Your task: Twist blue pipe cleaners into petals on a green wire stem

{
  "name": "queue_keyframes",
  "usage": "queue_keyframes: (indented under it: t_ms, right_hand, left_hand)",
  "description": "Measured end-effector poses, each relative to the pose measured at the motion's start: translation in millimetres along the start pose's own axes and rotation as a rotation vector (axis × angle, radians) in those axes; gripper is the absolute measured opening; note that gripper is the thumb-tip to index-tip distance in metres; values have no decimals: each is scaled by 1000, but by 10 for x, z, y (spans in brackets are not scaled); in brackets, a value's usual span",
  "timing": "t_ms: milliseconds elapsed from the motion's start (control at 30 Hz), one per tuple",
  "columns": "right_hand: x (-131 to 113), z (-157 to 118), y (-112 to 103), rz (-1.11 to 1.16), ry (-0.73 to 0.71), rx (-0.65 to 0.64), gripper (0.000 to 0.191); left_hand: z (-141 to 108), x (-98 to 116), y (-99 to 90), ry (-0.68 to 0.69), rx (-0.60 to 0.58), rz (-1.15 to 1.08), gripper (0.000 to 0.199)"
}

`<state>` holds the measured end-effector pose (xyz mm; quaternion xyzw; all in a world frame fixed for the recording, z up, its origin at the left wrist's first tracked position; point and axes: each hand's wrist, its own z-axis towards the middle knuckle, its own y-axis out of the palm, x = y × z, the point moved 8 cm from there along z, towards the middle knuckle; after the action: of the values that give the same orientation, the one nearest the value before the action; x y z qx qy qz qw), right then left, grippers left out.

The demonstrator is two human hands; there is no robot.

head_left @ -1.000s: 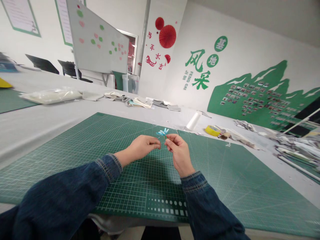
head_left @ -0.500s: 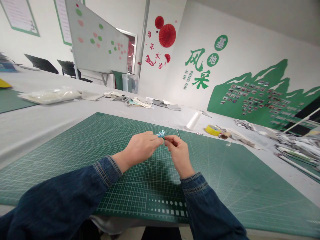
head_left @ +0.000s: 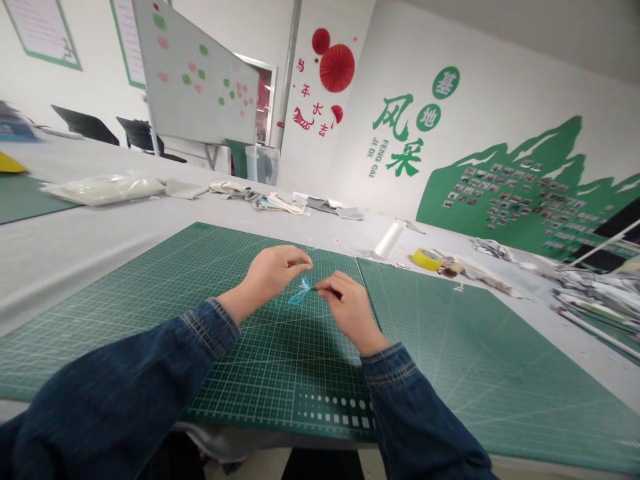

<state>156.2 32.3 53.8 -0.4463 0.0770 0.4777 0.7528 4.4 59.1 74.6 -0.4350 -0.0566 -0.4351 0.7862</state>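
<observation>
My right hand (head_left: 349, 310) pinches the thin dark stem of a small blue-and-white beaded-looking flower (head_left: 301, 293) between thumb and fingertips. The flower points left, with its light blue petals or loops hanging over the green cutting mat (head_left: 240, 267). Just above and to the left of it, my left hand (head_left: 275, 272) is raised with thumb and forefinger close together, apart from the flower. Whether a fine thread or wire lies in that pinch is too small to tell.
Behind the mat stands a white cone of thread (head_left: 389, 241), with a yellow tape roll (head_left: 427, 259) to its right. Fabric scraps (head_left: 283, 203) and a plastic-wrapped bundle (head_left: 107, 189) lie farther back. A second mat (head_left: 480, 360) adjoins on the right.
My left hand has let go of the flower and moved up and slightly left. The flower, held by my right hand, now tilts left and down, with more of its blue part showing.
</observation>
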Motion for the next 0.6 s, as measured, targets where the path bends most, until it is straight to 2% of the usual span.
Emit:
queue_keyframes:
  t_ms: [100,167,267,400,500,600]
  right_hand:
    - [49,8,-1,131,75,4,11]
    - [116,8,1,247,146,19,7]
    - [227,-9,26,435,263,44,4]
    - [334,-49,9,661,390,169,8]
    - [352,-65,-25,716,414,243,9]
    - [370,-72,-46,722,425,278,11]
  left_hand:
    - [10,-295,66,-226,-54,-185,14]
    - [-10,-372,148,-296,-99,-268,14]
    - [-40,-351,254,-293,-139,-310,15]
    - [-83,-262,355,-269,-171,-314,15]
    - [-112,-148,374,-238,-182,-301,13]
    - [-131,45,338,-136,-178,-247,11]
